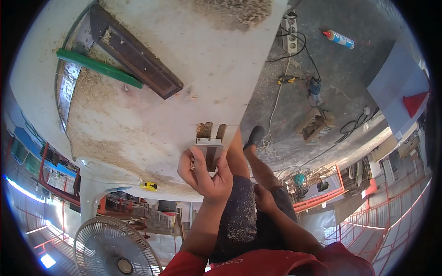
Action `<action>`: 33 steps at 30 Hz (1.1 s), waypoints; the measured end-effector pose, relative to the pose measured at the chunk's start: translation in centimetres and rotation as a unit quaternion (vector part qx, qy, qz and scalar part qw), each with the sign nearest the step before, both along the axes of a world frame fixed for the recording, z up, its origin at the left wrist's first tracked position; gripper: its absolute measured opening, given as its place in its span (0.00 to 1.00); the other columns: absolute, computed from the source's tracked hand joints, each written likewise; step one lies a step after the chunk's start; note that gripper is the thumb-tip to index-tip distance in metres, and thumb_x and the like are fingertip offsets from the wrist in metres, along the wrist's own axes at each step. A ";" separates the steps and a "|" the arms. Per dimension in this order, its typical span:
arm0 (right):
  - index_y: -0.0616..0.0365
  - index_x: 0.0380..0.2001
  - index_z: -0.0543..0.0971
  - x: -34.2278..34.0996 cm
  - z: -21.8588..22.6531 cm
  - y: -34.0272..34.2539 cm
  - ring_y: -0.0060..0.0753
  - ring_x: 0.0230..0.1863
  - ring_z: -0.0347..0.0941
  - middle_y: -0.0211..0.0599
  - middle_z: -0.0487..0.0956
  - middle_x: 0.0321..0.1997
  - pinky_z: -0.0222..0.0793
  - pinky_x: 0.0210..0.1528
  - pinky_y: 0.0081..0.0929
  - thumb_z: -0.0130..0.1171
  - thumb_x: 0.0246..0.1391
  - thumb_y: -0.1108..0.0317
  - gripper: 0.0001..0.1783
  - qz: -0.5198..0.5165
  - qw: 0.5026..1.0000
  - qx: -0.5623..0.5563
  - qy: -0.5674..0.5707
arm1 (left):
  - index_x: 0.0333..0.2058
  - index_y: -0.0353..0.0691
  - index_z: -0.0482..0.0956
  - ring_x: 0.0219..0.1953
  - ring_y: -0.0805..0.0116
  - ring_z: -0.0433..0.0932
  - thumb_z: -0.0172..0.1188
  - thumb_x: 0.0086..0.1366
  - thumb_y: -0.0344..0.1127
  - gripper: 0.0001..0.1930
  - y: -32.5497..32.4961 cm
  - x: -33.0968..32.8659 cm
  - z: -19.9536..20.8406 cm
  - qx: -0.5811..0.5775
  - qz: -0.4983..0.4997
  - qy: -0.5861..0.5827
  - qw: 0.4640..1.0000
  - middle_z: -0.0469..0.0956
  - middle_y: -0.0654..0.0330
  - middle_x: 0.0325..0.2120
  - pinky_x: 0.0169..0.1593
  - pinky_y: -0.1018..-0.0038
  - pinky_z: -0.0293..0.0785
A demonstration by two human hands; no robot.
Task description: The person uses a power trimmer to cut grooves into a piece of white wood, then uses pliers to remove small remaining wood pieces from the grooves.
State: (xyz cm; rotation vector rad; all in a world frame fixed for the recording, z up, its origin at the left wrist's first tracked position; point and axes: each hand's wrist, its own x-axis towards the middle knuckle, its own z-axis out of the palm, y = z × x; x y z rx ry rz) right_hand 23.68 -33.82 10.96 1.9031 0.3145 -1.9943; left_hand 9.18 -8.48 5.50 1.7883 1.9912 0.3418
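Observation:
My left hand (207, 177) is at the near edge of a sawdust-strewn white board (161, 122), its fingers curled and the thumb opposite them. Between them is a small silvery metal bracket (209, 141) with small holes, and a dark strip hangs below its flat part. Just beyond the bracket, two recesses (204, 129) are cut into the board, one with loose shavings in it. My right hand (264, 198) rests low by my thigh, its fingers largely hidden. A long dark brown wooden piece (140, 55) lies on the board, against a green strip (99, 69).
A yellow tape measure (148, 186) sits at the board's near edge, above a fan (117, 250). On the floor at right are a power strip (290, 37), a glue bottle (339, 39), a blue power tool (315, 89), a wooden box (315, 125) and trailing cords.

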 end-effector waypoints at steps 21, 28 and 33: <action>0.63 0.45 0.78 1.1 -2.0 4.6 0.54 0.47 0.83 0.53 0.84 0.42 0.76 0.52 0.41 0.58 0.61 0.72 0.10 -0.089 0.990 0.108 -0.028 | 0.66 0.26 0.67 0.61 0.45 0.70 0.68 0.69 0.39 0.33 0.3 0.6 0.0 -0.004 0.002 0.009 1.000 0.65 0.40 0.60 0.57 0.56 0.74; 0.59 0.53 0.76 3.6 -0.8 9.9 0.55 0.60 0.71 0.50 0.78 0.55 0.64 0.66 0.46 0.63 0.53 0.73 0.22 0.057 0.960 0.271 -0.039 | 0.67 0.28 0.67 0.61 0.45 0.69 0.67 0.69 0.38 0.33 0.5 0.3 0.0 -0.004 -0.009 0.007 1.000 0.65 0.41 0.60 0.58 0.56 0.73; 0.58 0.58 0.72 6.7 0.0 12.3 0.63 0.66 0.65 0.54 0.72 0.62 0.56 0.71 0.55 0.65 0.51 0.70 0.30 0.089 0.936 0.334 -0.069 | 0.67 0.29 0.67 0.60 0.45 0.69 0.67 0.69 0.38 0.33 0.6 0.3 0.1 -0.005 -0.008 0.002 1.000 0.65 0.41 0.59 0.57 0.56 0.73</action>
